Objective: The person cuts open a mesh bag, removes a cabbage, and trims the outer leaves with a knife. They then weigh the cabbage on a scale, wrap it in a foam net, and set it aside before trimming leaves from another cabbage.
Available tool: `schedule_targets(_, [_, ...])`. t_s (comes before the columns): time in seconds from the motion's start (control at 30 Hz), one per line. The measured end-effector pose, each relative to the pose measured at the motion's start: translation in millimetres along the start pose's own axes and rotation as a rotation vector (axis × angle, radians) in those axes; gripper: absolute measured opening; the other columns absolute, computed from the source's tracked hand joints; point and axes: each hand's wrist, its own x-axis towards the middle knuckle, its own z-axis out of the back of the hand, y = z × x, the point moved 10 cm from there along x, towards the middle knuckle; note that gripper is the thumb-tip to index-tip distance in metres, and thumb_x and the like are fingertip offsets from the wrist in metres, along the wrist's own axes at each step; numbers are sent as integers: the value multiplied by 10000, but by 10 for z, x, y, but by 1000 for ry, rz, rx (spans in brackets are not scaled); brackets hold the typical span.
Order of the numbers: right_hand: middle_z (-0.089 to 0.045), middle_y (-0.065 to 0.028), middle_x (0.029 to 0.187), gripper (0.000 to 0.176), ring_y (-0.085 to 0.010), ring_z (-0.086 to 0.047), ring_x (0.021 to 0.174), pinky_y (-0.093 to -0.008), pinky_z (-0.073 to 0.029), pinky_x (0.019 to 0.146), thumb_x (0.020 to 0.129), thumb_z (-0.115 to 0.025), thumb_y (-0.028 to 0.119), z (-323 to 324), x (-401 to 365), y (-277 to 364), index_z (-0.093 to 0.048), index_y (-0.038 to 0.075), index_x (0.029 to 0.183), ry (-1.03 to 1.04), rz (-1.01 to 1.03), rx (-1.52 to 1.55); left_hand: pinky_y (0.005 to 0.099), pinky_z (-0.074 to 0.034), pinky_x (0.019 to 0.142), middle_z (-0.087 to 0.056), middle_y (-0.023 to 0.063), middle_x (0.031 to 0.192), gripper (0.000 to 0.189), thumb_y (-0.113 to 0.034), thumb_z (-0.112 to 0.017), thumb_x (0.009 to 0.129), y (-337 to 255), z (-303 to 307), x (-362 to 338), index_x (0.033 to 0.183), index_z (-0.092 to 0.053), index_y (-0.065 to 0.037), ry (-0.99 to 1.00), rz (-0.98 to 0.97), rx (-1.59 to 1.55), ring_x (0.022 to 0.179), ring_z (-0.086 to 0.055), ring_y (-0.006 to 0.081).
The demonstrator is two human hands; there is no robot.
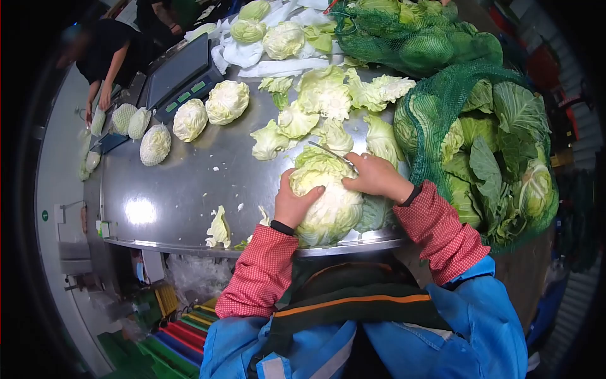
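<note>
A pale green cabbage rests near the front edge of the metal table. My left hand lies against its left side, thumb on top and fingers round the edge. My right hand is at its upper right, fingers wrapped round a small knife whose blade points up and left over the cabbage top. Loose leaves are spread just beyond the cabbage. Two trimmed cabbages stand to the upper left, beside one in a white foam net.
Green net sacks full of cabbages stand at the right and far right. A scale is at the back left, where another person handles netted cabbages. Leaf scraps lie near the front edge.
</note>
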Motion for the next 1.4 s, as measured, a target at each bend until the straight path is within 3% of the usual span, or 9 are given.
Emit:
schedule_targets(0.23, [-663, -230, 788, 416, -417, -653, 780, -498, -512, 711, 762, -676, 314, 105, 88, -118, -592, 40, 1063, -120, -4, -42, 322, -525, 876, -655, 151, 1137, 652, -174, -837, 766, -224, 1, -73, 1295, -486, -24, -8, -73, 129, 1027, -642, 207])
schedule_targets(0.43, [-673, -225, 793, 358, -393, -662, 737, -459, -522, 649, 783, -739, 292, -47, 296, -483, -602, 40, 997, -413, -98, 120, 355, -498, 930, -650, 148, 1137, 680, -204, -863, 709, 269, 14, -155, 1279, -525, -48, -68, -53, -282, 1059, -631, 256])
schedule_targets(0.6, [-698, -178, 864, 359, -338, -680, 814, -429, -520, 723, 797, -724, 281, -413, 593, -790, -645, 48, 1059, -112, -455, 731, 404, -460, 939, -552, 175, 1140, 731, -145, -881, 626, -665, 31, -652, 1256, -526, -36, -55, -448, 239, 1094, -558, 305])
schedule_targets(0.73, [-685, -234, 939, 484, -359, -676, 880, -427, -518, 778, 786, -751, 348, 32, 790, -952, -598, 13, 1099, -378, -324, 493, 406, -447, 959, -513, 189, 1182, 769, -200, -879, 618, -911, -49, -940, 1282, -521, -50, -52, -841, 387, 1116, -536, 337])
schedule_targets(0.9, [-664, -274, 1032, 631, -428, -653, 949, -461, -504, 823, 876, -662, 431, 364, 187, -400, -466, 20, 1313, -356, -144, 393, 404, -477, 949, -514, 193, 1191, 884, -308, -867, 701, -254, 404, -346, 1403, -396, -52, -208, -168, 290, 1104, -553, 323])
schedule_targets(0.97, [-658, -284, 1049, 597, -452, -643, 971, -473, -492, 860, 946, -542, 496, 115, -172, -170, -477, 33, 1317, -178, -222, 340, 384, -510, 906, -522, 183, 1220, 889, -302, -826, 780, 406, 358, -187, 1453, -294, -67, 28, 213, -141, 1098, -575, 289])
schedule_targets(1.07, [-669, -267, 940, 457, -449, -646, 834, -517, -496, 736, 993, -446, 442, -378, -408, -183, -521, 91, 1276, -115, -132, 349, 355, -510, 924, -528, 189, 1264, 905, -273, -835, 786, 398, 164, -312, 1453, -269, -37, 66, 588, -696, 1119, -578, 259])
schedule_targets(1.2, [-667, -189, 822, 246, -392, -640, 625, -492, -498, 541, 971, -527, 303, -139, -658, -48, -574, 87, 1078, -271, -30, -17, 336, -532, 882, -555, 161, 1274, 791, -189, -787, 837, 474, -131, -134, 1424, -300, 20, 86, 210, -490, 1000, -641, 235])
schedule_targets(1.4, [-584, -133, 722, 113, -331, -617, 585, -418, -495, 497, 915, -597, 185, 86, -1281, 271, -532, 101, 878, -360, 112, -276, 326, -529, 868, -641, 150, 1136, 637, -219, -784, 841, 455, -242, -131, 1311, -462, 66, 99, 307, -596, 992, -641, 206])
